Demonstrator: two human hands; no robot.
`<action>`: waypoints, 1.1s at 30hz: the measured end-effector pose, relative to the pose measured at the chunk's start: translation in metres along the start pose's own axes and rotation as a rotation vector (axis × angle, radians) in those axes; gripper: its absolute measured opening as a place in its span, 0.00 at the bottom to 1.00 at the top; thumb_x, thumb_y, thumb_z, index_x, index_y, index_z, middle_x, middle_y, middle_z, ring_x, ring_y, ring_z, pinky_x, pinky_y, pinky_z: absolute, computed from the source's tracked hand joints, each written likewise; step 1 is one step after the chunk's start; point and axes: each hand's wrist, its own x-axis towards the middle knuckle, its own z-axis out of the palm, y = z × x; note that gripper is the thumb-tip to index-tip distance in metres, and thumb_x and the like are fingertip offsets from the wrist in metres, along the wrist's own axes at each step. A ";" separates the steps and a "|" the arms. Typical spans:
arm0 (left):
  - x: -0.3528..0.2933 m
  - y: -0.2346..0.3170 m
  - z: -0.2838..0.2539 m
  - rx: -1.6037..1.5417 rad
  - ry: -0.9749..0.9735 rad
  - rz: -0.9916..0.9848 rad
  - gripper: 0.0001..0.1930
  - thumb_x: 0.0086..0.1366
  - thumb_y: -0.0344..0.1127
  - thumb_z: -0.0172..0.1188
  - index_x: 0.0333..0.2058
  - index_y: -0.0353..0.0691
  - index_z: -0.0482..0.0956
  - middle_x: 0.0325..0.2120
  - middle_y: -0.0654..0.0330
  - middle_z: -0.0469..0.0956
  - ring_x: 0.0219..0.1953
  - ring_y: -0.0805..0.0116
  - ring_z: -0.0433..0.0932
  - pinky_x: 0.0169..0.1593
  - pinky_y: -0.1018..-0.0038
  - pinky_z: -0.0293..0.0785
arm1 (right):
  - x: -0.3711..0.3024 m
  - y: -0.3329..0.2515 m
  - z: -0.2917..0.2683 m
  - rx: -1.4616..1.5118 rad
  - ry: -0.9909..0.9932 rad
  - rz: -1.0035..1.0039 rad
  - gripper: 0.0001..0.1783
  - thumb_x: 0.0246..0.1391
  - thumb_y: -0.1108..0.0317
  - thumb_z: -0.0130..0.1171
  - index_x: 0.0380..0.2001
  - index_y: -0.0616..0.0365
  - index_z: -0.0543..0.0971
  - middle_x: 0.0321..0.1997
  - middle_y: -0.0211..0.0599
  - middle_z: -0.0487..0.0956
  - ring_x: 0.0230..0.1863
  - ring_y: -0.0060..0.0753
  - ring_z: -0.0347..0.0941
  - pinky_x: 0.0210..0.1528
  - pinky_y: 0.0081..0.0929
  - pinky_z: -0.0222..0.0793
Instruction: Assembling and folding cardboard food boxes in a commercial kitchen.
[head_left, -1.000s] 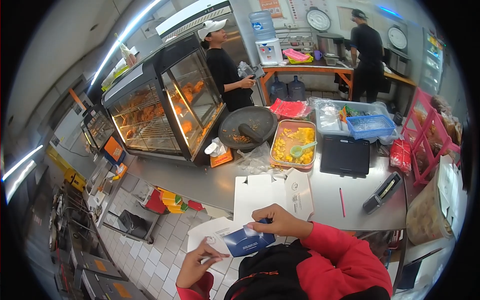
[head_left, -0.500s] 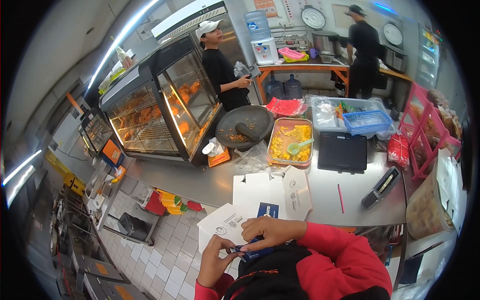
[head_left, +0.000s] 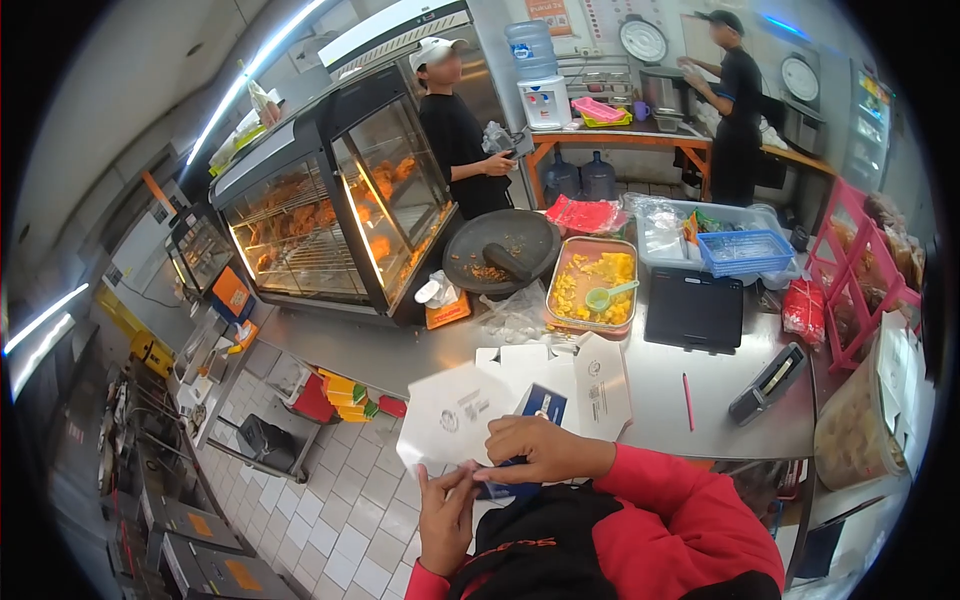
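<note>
A partly folded cardboard box (head_left: 452, 408), white inside with small dark print and blue outside, stands at the counter's near edge against my body. Its side panels spread outward, and a dark blue flap (head_left: 546, 404) shows near its middle. My left hand (head_left: 445, 518) pinches the near left corner of the box, fingertips pressed together. From the right, my right hand (head_left: 530, 450) curls over the near blue panel, its index finger stretched to the same corner and meeting the left fingertips. Both hands partly hide that corner.
Past the box are a stone mortar (head_left: 500, 255), a tray of yellow food pieces (head_left: 590, 317) with a green spoon, and a black tablet (head_left: 693, 310). A pink pen (head_left: 688, 402) and a grey handheld device (head_left: 768, 384) lie right. A heated display case (head_left: 335, 210) stands left. Two people stand beyond.
The left side panel has swung more upright, and my left hand has shifted slightly right and down with straighter fingers. The person at the back right has turned and raised their hands.
</note>
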 end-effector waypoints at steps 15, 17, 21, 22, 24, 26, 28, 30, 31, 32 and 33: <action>0.000 -0.077 0.045 -0.969 0.598 -0.871 0.20 0.67 0.46 0.54 0.42 0.29 0.75 0.34 0.56 0.79 0.30 0.71 0.77 0.35 0.75 0.74 | -0.016 0.009 0.095 -0.351 -0.157 -0.258 0.15 0.59 0.56 0.52 0.27 0.56 0.72 0.29 0.33 0.70 0.37 0.33 0.67 0.41 0.30 0.64; -0.009 -0.089 0.043 -0.905 0.624 -0.785 0.17 0.66 0.40 0.56 0.42 0.28 0.76 0.35 0.56 0.79 0.31 0.72 0.77 0.35 0.76 0.73 | -0.011 0.013 0.085 -0.408 -0.004 -0.143 0.16 0.59 0.57 0.52 0.38 0.60 0.75 0.39 0.37 0.74 0.46 0.38 0.69 0.50 0.34 0.64; -0.022 -0.082 0.047 -0.798 0.612 -0.807 0.14 0.65 0.36 0.58 0.38 0.27 0.78 0.32 0.57 0.79 0.31 0.75 0.76 0.35 0.78 0.72 | -0.010 0.030 0.066 -0.738 -0.018 -0.081 0.22 0.59 0.66 0.47 0.56 0.60 0.69 0.56 0.40 0.72 0.62 0.41 0.64 0.64 0.38 0.58; -0.023 -0.074 0.051 -0.816 0.582 -0.807 0.14 0.65 0.36 0.58 0.38 0.27 0.78 0.33 0.57 0.79 0.31 0.75 0.75 0.35 0.78 0.72 | -0.014 0.034 0.066 -0.716 -0.078 -0.044 0.23 0.58 0.69 0.43 0.57 0.59 0.68 0.57 0.40 0.72 0.63 0.40 0.64 0.65 0.37 0.58; -0.025 -0.062 0.043 -0.815 0.438 -0.945 0.14 0.66 0.36 0.57 0.41 0.27 0.77 0.35 0.57 0.79 0.33 0.75 0.75 0.38 0.78 0.72 | -0.026 0.038 0.064 -0.667 -0.136 0.003 0.22 0.58 0.69 0.43 0.56 0.59 0.69 0.57 0.40 0.72 0.62 0.39 0.65 0.64 0.37 0.60; -0.038 -0.066 0.047 -0.807 0.439 -0.859 0.15 0.65 0.36 0.57 0.41 0.27 0.77 0.36 0.56 0.79 0.33 0.74 0.75 0.38 0.78 0.72 | -0.025 0.039 0.059 -0.514 -0.189 0.098 0.20 0.57 0.69 0.44 0.53 0.60 0.71 0.55 0.41 0.73 0.59 0.40 0.68 0.62 0.35 0.63; -0.034 -0.068 0.050 -0.851 0.483 -0.815 0.15 0.65 0.36 0.57 0.42 0.27 0.77 0.36 0.56 0.79 0.34 0.74 0.75 0.38 0.78 0.72 | -0.022 0.044 0.061 -0.478 -0.162 0.060 0.18 0.57 0.69 0.44 0.50 0.61 0.73 0.55 0.42 0.73 0.58 0.41 0.69 0.63 0.32 0.61; -0.033 -0.065 0.042 -0.905 0.494 -0.855 0.16 0.64 0.37 0.58 0.44 0.28 0.75 0.37 0.56 0.78 0.36 0.70 0.77 0.39 0.76 0.73 | -0.018 0.045 0.068 -0.589 -0.106 -0.048 0.19 0.58 0.68 0.44 0.52 0.58 0.72 0.59 0.41 0.70 0.61 0.40 0.65 0.66 0.33 0.57; -0.031 -0.067 0.041 -0.907 0.493 -0.852 0.16 0.64 0.37 0.58 0.44 0.28 0.75 0.37 0.56 0.78 0.36 0.70 0.77 0.39 0.76 0.73 | -0.017 0.038 0.070 -0.616 -0.092 -0.042 0.20 0.58 0.67 0.45 0.54 0.56 0.71 0.61 0.40 0.69 0.64 0.38 0.63 0.67 0.35 0.56; -0.026 -0.070 0.041 -0.885 0.489 -0.858 0.15 0.65 0.37 0.58 0.41 0.28 0.76 0.34 0.57 0.79 0.34 0.72 0.76 0.38 0.77 0.72 | -0.015 0.043 0.066 -0.616 -0.092 -0.041 0.20 0.58 0.67 0.45 0.54 0.56 0.71 0.61 0.40 0.69 0.64 0.38 0.63 0.67 0.35 0.56; -0.026 -0.065 0.037 -0.860 0.474 -0.876 0.14 0.65 0.36 0.57 0.38 0.28 0.77 0.31 0.59 0.79 0.32 0.74 0.76 0.37 0.78 0.72 | -0.017 0.046 0.064 -0.598 -0.113 -0.016 0.21 0.57 0.68 0.46 0.54 0.56 0.71 0.60 0.41 0.70 0.63 0.38 0.65 0.65 0.35 0.58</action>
